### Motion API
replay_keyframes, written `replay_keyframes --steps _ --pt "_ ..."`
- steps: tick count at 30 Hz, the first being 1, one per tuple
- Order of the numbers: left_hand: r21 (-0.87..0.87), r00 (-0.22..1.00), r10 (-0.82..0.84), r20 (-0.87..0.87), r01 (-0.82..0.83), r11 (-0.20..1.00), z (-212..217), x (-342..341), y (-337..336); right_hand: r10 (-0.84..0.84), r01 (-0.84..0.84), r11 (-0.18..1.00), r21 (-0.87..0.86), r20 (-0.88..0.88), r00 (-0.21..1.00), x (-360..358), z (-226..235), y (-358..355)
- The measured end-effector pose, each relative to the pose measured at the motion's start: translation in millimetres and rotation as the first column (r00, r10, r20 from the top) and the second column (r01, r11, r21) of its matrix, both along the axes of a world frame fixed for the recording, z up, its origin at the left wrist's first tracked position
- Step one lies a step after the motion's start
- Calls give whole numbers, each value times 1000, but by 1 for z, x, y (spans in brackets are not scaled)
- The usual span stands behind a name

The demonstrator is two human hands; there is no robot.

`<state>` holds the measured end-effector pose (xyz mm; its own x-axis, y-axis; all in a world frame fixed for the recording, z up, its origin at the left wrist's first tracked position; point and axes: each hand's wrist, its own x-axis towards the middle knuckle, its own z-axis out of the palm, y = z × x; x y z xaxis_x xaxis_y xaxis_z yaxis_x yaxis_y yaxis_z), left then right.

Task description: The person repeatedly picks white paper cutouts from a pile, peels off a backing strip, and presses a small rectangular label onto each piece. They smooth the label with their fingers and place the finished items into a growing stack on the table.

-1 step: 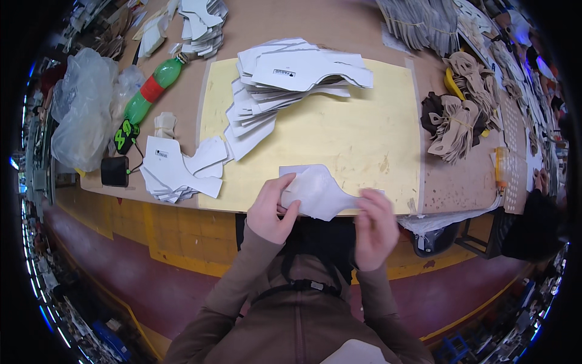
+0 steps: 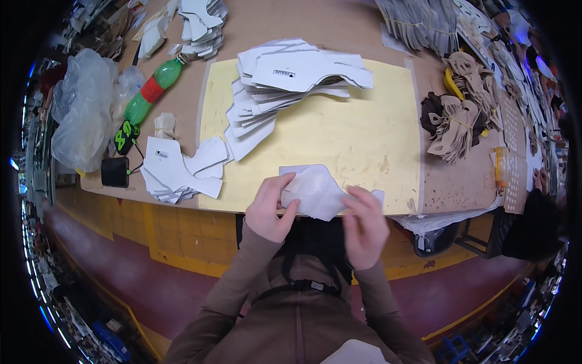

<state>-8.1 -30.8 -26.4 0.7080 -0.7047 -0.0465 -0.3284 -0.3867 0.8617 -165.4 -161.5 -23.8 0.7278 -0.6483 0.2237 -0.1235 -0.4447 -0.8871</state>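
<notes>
At the table's near edge lies a pale grey-white flat cut piece [image 2: 324, 203], broad at the left and narrowing to the right. A lighter patch covers its broad part; I cannot tell whether this is a separate layer. My left hand [image 2: 271, 205] pinches its left end between thumb and fingers. My right hand [image 2: 365, 225], slightly blurred, has its fingers apart, the fingertips over the narrow right part. Beyond my hands, a fanned stack of similar white cut pieces [image 2: 291, 71] rests on a yellow sheet [image 2: 339, 133]. Another small pile of white pieces [image 2: 173, 173] lies to the left.
At the left are a green bottle [image 2: 137, 106], a clear plastic bag [image 2: 82, 115] and a black device [image 2: 114, 172] with a cable. Bundles of beige pieces [image 2: 456, 124] and an orange-yellow container [image 2: 501, 165] sit at the right. Grey bundles [image 2: 421, 24] stand far right.
My right hand has shifted a little left along the cut piece, uncovering its right tip. My left hand and the piece stay in place.
</notes>
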Motion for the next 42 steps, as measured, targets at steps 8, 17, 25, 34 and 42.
replay_keyframes --steps 8,17,25,34,42 --pt "-16 917 -262 301 279 960 -1 40 1 -18 -290 811 -508 -517 856 28 -18 9" --pt "4 755 -361 547 429 903 -12 59 -1 10 -306 828 -469 -533 846 25 -22 10" --pt "-187 996 51 -71 -63 980 -22 30 -6 15 -311 834 -456 -545 838 23 -24 10" --pt "-228 857 136 -497 -280 932 -15 12 -12 128 -235 935 -265 -366 922 17 -27 4" --pt "-137 981 -34 -189 8 991 -9 23 1 116 -165 974 -155 -285 951 16 -23 0"
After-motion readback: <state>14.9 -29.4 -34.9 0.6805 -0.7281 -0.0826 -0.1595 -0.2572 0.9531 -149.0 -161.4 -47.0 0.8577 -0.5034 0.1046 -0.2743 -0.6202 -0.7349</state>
